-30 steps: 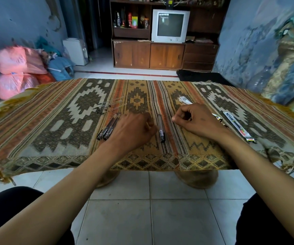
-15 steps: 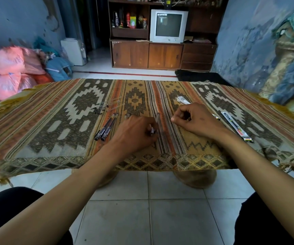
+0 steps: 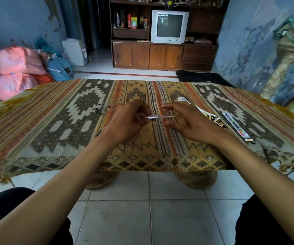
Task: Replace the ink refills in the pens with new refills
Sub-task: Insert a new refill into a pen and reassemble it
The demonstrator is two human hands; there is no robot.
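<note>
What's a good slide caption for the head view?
Both hands hold a clear pen above the patterned tablecloth.

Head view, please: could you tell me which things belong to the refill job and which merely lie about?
Job: pen held by left hand and right hand; refill packets.
Lying about: television; pink bags.
</note>
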